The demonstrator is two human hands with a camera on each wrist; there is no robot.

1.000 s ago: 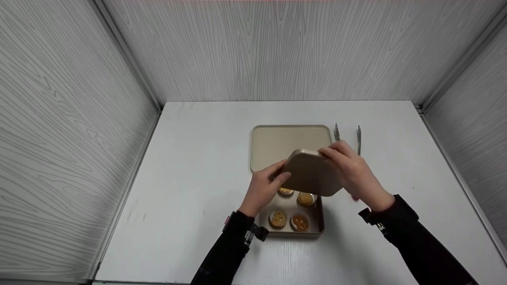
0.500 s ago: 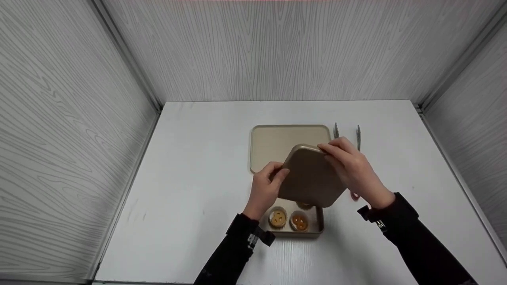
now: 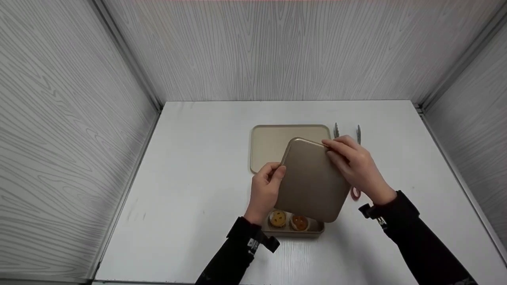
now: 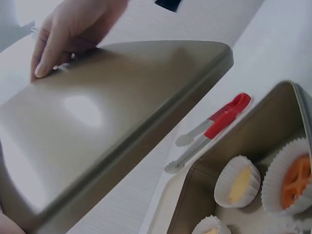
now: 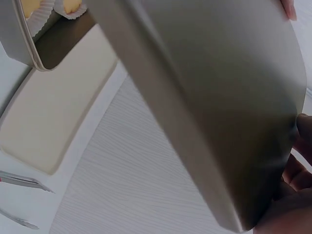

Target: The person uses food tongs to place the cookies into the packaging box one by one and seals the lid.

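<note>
Above the gold rectangular metal tin of cupcakes, both hands' grips, left hand and right hand, clasp the tilted gold metal lid; lowered askew, it might crush frosting.
</note>
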